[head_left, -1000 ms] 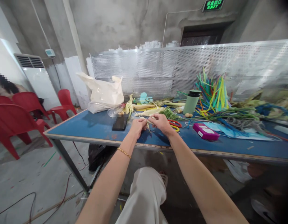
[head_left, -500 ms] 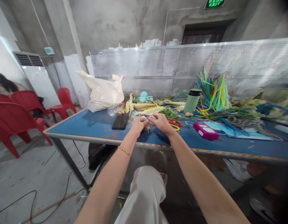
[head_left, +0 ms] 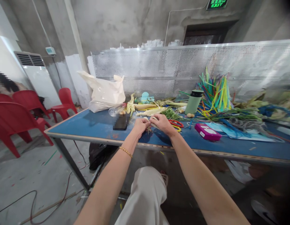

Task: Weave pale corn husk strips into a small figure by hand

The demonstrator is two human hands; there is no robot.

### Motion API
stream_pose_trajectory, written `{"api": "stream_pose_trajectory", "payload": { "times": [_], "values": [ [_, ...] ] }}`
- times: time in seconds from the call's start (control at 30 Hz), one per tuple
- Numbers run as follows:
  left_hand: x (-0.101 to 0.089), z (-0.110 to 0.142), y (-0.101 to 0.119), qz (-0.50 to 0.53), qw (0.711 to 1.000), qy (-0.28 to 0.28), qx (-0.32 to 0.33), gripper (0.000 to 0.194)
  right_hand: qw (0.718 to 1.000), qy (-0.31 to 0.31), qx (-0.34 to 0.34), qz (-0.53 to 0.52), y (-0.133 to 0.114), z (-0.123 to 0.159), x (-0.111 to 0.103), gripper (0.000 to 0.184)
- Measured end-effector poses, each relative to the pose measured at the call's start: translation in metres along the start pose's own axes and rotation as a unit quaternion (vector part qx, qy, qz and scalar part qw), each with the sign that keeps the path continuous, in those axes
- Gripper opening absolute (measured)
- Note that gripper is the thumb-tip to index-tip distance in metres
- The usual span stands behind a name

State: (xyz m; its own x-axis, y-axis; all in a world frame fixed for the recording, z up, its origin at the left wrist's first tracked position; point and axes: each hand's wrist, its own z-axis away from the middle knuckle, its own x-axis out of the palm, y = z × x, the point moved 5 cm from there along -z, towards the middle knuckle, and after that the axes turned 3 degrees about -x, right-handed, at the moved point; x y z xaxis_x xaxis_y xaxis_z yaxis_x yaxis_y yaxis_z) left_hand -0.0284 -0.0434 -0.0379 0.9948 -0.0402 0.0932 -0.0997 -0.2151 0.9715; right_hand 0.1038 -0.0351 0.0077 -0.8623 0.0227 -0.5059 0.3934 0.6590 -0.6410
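Just above the front part of the blue table (head_left: 88,126), my two hands meet with fingertips pinched. Between the fingers of my left hand (head_left: 140,126) and my right hand (head_left: 162,123) is a small pale piece that looks like corn husk (head_left: 154,118); frayed tan ends hang under it. My fingers hide most of it. Right behind them lie cream corn husks (head_left: 151,111) and a bunch of green strands (head_left: 171,113). Beside my right hand are red loops (head_left: 177,122) and yellow loops, perhaps scissor handles. A dark phone (head_left: 121,122) lies left of my left hand.
A white plastic bag (head_left: 106,93) and clear bottle (head_left: 113,111) stand at the back left. To the right are a green flask (head_left: 193,103), wooden balls (head_left: 190,115), a purple box (head_left: 207,132), coloured strips (head_left: 217,92) and tangled cords. A perforated metal screen (head_left: 145,68) borders the back.
Both hands stay in almost the same place, with small finger shifts. A little more of the pale strip shows by my right fingers now. The things on the table have not moved.
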Motion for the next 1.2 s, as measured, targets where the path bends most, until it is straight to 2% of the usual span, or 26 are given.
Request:
{"api": "stream_pose_trajectory", "payload": {
  "times": [0.17, 0.33, 0.47, 0.57, 0.77, 1.03, 1.1, 1.2],
  "values": [
    [0.004, 0.004, 0.002, 0.016, 0.999, -0.027, -0.018, 0.025, 0.998, -0.018, 0.008, -0.055, 0.009, -0.004, 0.005, 0.027],
    [0.002, 0.006, 0.005, 0.024, 0.999, 0.000, -0.030, 0.012, 0.997, 0.014, -0.003, -0.071, 0.016, -0.006, 0.001, 0.026],
    [0.002, 0.007, 0.006, 0.036, 0.999, 0.005, -0.031, 0.016, 0.998, 0.014, -0.013, -0.067, 0.015, -0.008, 0.000, 0.024],
    [0.002, 0.007, 0.006, 0.029, 0.999, 0.009, -0.024, 0.018, 0.997, -0.010, -0.020, -0.075, 0.014, -0.010, 0.004, 0.025],
    [0.004, 0.004, 0.004, 0.009, 1.000, -0.020, -0.005, 0.029, 0.997, -0.033, -0.033, -0.069, 0.014, -0.010, 0.007, 0.026],
    [0.004, 0.001, 0.001, 0.009, 0.999, -0.035, -0.022, 0.026, 0.997, -0.042, -0.033, -0.050, 0.005, -0.005, 0.008, 0.026],
    [0.003, 0.002, 0.001, 0.017, 0.999, -0.027, -0.028, 0.027, 0.997, -0.042, -0.029, -0.062, 0.004, -0.005, 0.009, 0.027],
    [-0.002, 0.002, 0.002, 0.050, 0.998, 0.010, -0.023, 0.020, 0.998, -0.003, -0.010, -0.065, 0.005, -0.006, 0.005, 0.031]
  ]
}}
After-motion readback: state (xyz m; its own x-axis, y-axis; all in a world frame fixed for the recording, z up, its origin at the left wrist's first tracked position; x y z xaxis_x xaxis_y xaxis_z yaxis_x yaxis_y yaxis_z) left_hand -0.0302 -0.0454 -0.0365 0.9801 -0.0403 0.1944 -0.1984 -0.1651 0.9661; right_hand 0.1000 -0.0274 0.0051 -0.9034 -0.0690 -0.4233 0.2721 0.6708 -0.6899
